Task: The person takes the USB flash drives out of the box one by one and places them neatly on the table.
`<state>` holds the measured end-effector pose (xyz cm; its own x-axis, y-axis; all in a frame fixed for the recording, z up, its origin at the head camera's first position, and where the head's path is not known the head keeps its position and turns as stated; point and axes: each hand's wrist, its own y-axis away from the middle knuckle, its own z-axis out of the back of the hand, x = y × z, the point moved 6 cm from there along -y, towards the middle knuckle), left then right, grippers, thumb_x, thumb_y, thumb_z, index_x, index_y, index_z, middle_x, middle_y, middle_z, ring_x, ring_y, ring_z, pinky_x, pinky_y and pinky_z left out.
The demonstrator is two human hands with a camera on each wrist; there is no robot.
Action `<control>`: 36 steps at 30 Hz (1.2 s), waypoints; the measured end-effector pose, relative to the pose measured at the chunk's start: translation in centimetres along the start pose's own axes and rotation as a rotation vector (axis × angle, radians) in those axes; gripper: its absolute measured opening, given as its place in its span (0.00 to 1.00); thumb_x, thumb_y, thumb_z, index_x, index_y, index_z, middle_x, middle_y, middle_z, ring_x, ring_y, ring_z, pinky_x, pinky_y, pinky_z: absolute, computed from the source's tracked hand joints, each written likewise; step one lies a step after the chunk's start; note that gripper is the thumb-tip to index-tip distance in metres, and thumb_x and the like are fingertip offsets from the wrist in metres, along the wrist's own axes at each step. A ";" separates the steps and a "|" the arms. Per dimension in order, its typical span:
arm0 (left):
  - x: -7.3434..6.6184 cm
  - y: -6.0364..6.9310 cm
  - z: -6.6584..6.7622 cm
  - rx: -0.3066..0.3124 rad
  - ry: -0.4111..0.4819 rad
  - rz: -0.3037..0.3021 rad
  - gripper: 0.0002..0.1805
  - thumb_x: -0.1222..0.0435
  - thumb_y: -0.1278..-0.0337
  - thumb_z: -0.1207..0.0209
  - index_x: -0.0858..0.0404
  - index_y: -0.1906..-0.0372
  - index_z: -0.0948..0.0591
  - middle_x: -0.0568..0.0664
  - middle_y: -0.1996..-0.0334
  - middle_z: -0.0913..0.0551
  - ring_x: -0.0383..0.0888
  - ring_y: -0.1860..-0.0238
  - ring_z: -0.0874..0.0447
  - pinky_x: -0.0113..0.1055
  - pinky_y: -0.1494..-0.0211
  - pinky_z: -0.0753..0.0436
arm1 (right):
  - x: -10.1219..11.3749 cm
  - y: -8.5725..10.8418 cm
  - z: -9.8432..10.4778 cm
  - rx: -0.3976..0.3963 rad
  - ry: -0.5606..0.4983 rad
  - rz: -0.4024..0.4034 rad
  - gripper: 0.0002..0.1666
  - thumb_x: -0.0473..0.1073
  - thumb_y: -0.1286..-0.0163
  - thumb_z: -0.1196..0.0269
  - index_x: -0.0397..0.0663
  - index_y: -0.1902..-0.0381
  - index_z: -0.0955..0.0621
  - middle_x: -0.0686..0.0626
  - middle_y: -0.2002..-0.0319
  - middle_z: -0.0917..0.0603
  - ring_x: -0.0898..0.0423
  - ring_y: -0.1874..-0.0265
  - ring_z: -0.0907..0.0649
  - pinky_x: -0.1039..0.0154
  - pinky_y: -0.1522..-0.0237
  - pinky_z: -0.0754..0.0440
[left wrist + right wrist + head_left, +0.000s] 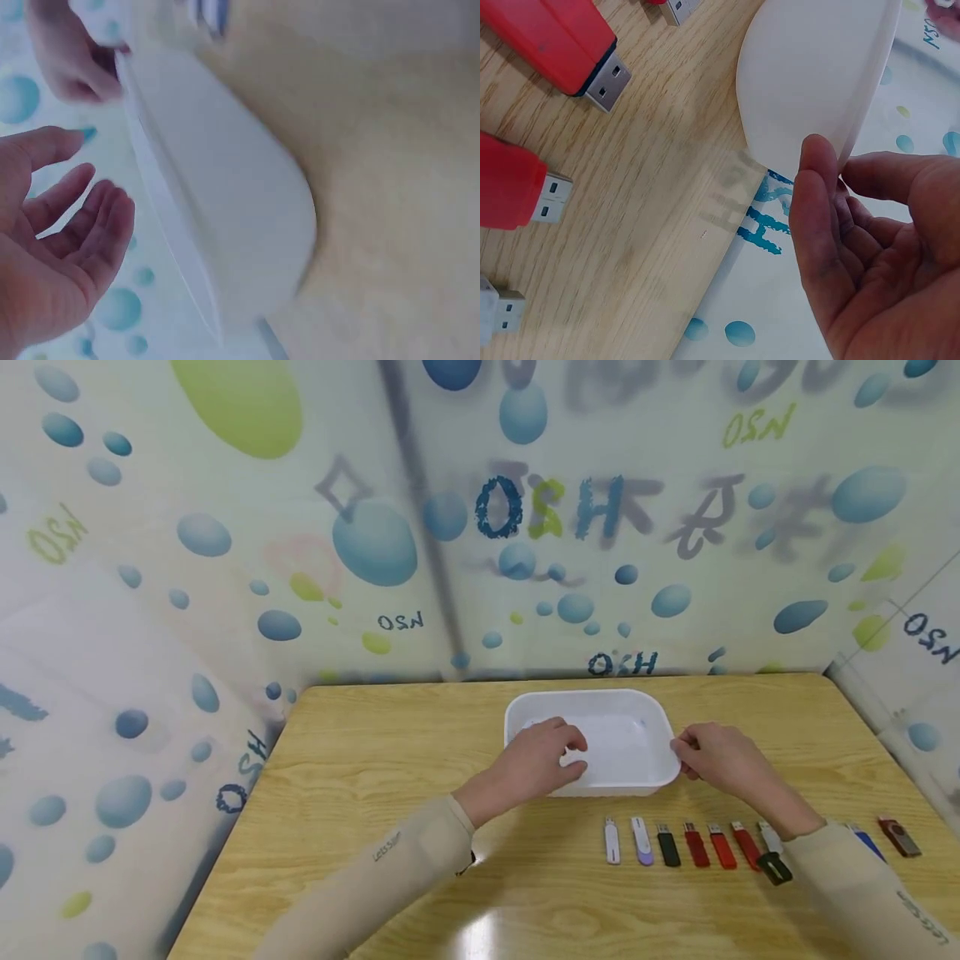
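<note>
A white plastic tub (618,791) stands near the back of the wooden table. My right hand (723,762) pinches its right rim; in the right wrist view, thumb and fingertips of that hand (870,247) meet on the tub's edge (817,82). Over the tub's left part hovers my left hand (534,762), fingers loosely bent, thumb apart, holding nothing. In the left wrist view the left hand (67,240) is beside the tub's wall (232,187) with a gap between them. The inside of the tub is partly hidden by the left hand.
Several USB sticks lie in a row in front of the tub: a white one (612,842), a white-and-purple one (642,843), a black one (668,847), red ones (722,847), and a brown swivel one (898,837) far right. The right sleeve (855,868) covers part of the row.
</note>
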<state>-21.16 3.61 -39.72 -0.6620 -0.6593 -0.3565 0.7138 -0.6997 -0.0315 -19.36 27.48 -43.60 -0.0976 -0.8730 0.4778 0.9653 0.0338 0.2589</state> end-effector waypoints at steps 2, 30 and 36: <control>1.0 -0.6 0.4 -0.022 -0.068 0.012 0.11 0.59 0.30 0.36 0.58 0.49 0.15 0.47 0.54 0.17 0.40 0.57 0.19 0.29 0.53 0.18 | 0.0 0.0 0.0 0.002 -0.004 -0.005 0.14 0.41 0.20 0.43 0.32 0.57 0.18 0.47 0.72 0.19 0.51 0.72 0.23 0.61 0.71 0.24; 6.3 -4.9 -2.9 0.253 -0.490 0.072 0.13 0.67 0.20 0.52 0.59 0.41 0.20 0.54 0.43 0.22 0.47 0.41 0.23 0.39 0.40 0.17 | 0.0 0.0 0.0 -0.015 -0.004 -0.008 0.13 0.41 0.20 0.43 0.34 0.59 0.19 0.47 0.73 0.20 0.51 0.73 0.25 0.61 0.73 0.26; 5.8 -4.7 -3.4 0.281 -0.550 0.047 0.14 0.68 0.20 0.51 0.62 0.40 0.20 0.59 0.41 0.19 0.51 0.38 0.22 0.41 0.29 0.24 | 0.0 0.0 0.0 -0.012 -0.003 -0.011 0.14 0.41 0.20 0.43 0.33 0.57 0.19 0.47 0.72 0.19 0.51 0.72 0.24 0.61 0.72 0.25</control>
<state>-27.52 4.04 -44.83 -0.7059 -0.6839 0.1843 0.7068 -0.6633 0.2461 -19.37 27.46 -43.63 -0.1090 -0.8720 0.4772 0.9671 0.0181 0.2539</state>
